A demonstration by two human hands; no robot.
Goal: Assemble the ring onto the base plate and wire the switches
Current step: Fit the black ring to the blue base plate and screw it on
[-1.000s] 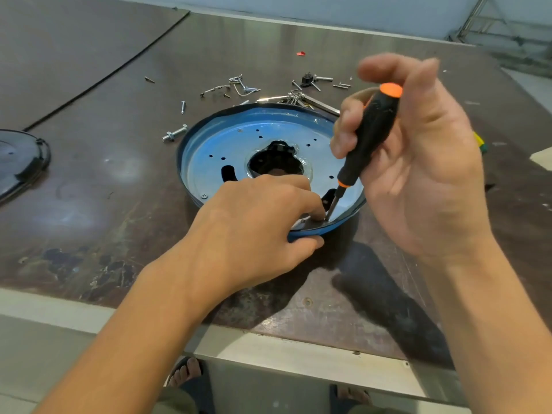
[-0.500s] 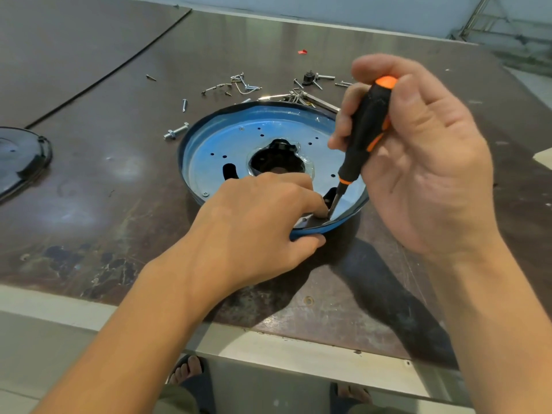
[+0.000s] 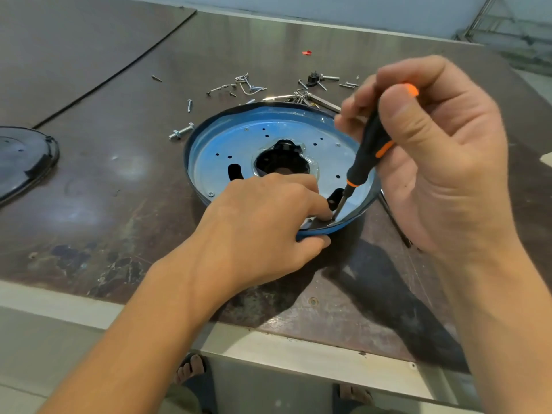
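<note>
A round blue base plate [image 3: 239,144] with a raised rim and a black central hole lies on the dark table. My left hand [image 3: 263,222] grips its near rim, thumb under the edge and fingers curled over the inside. My right hand [image 3: 433,162] holds a black and orange screwdriver [image 3: 366,150] upright. The screwdriver tip touches the plate just inside the near rim, beside my left fingertips. What the tip sits on is hidden by my fingers.
Loose screws and bolts [image 3: 239,86] lie scattered behind the plate, with a larger bolt [image 3: 180,132] at its left. A black round cover [image 3: 24,159] lies at the far left. A thin dark rod [image 3: 394,222] lies right of the plate. The table's front edge [image 3: 268,345] is close.
My right fingers have shifted round the screwdriver handle, turning it, so less of the orange cap shows. The left hand and the plate have stayed put.
</note>
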